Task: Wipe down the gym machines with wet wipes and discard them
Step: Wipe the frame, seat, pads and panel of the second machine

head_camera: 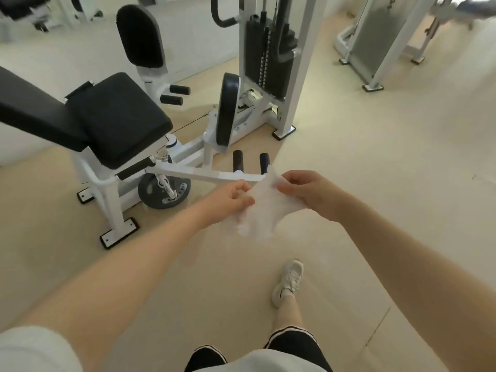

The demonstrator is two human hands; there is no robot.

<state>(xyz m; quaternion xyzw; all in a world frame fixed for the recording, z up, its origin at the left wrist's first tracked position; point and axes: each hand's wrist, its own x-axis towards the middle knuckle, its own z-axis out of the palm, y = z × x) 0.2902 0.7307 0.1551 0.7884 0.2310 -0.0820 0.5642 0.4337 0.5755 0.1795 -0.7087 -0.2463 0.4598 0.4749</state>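
A white wet wipe [261, 210] hangs spread between my two hands in front of me. My left hand [228, 198] pinches its left edge, and my right hand [308, 191] pinches its upper right edge. Just beyond the wipe stands a white-framed gym machine [171, 171] with a black padded seat [118, 116], black leg pads [226, 108] and black foot rollers [238, 160]. Its weight stack [264, 57] rises at the back.
A second white machine [375, 44] stands at the far right. A mirror wall [67, 49] runs behind the seat. My right leg and white sneaker [288, 281] are on the beige floor [375, 162], which spreads open to the right.
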